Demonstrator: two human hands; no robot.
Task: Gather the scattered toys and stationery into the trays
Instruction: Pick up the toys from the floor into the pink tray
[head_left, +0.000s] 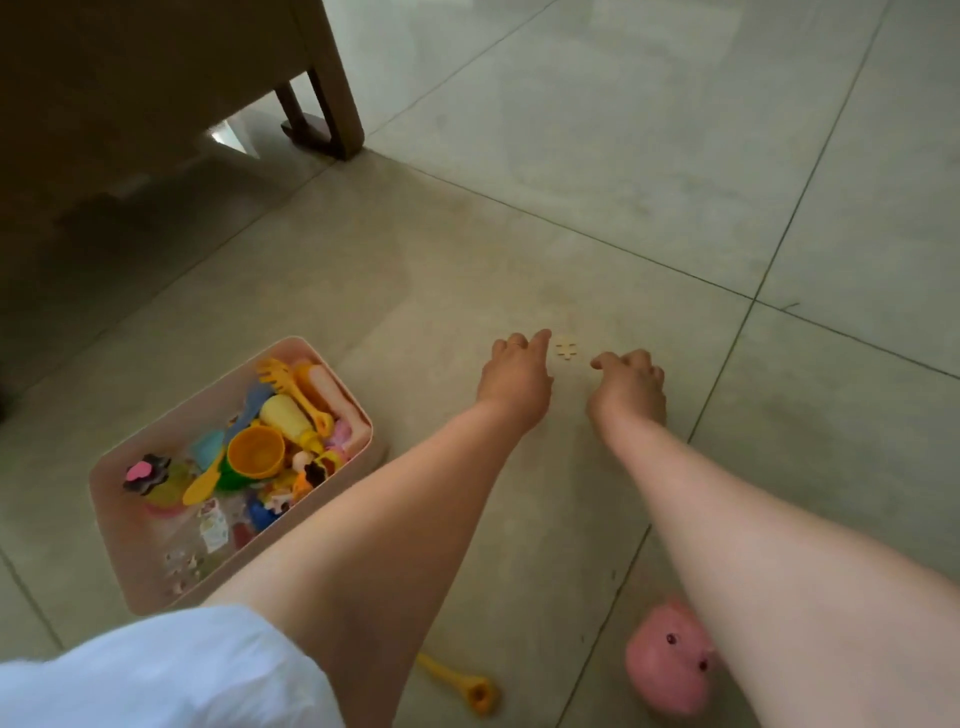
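A small pale-yellow flat toy piece (566, 349) lies on the tiled floor between my two hands. My left hand (514, 371) reaches toward it from the left, index finger stretched out almost to the piece, holding nothing. My right hand (631, 382) hovers just right of the piece with fingers curled and empty. A pink tray (111, 499) at the left holds several plastic toys, among them an orange cup (256, 453) and a yellow fork (296, 387). Near the bottom edge lie a pink pig toy (667, 665) and a yellow toy tool (460, 683).
A brown wooden furniture leg (332, 98) and its dark underside fill the top left. Grey floor tiles stretch to the right and far side. My white sleeve (156, 675) covers the bottom left corner.
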